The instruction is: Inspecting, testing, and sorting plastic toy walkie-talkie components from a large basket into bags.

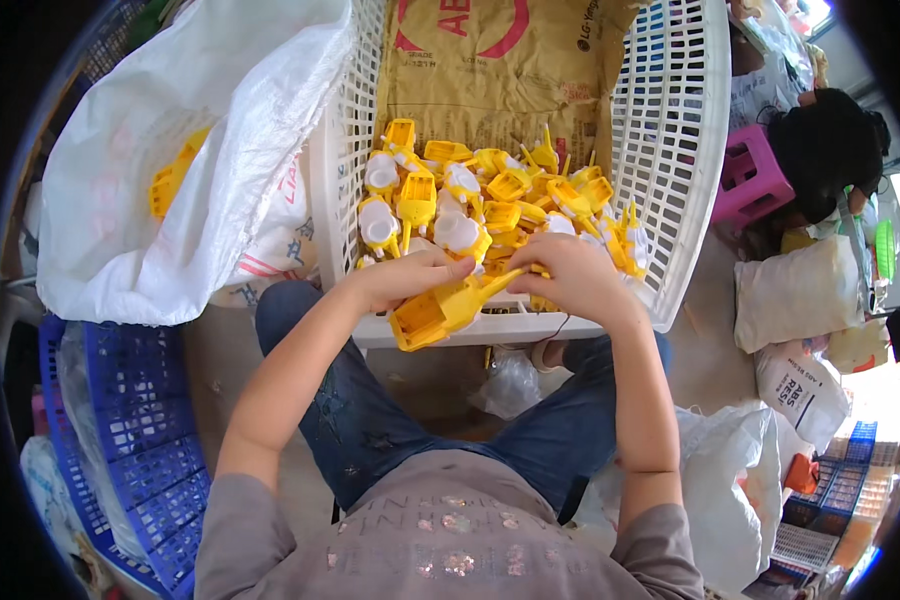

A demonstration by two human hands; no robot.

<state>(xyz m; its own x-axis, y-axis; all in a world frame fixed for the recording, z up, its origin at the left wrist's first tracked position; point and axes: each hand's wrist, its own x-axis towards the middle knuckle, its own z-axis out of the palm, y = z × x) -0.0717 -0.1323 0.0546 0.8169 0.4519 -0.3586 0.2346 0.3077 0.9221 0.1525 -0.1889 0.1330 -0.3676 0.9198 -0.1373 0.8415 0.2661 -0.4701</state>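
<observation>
Over the near rim of a white plastic basket (670,190), a yellow plastic part (435,318) with a hollow box-shaped body and a narrow tail is held between both hands. My left hand (415,273) is closed on the upper side of the body, thumb pointing right. At the tail, my right hand (567,275) pinches the thin end; some of its fingertips are hidden. Behind the hands, a heap of similar yellow parts (417,200) lies in the basket, several with white round pieces (378,222) attached.
A brown paper sack (500,90) lines the basket's far side. To the left stands an open white woven sack (200,80) with yellow parts (180,175) inside, above a blue crate (145,430). A pink stool (750,175) and stuffed sacks (800,295) are on the right.
</observation>
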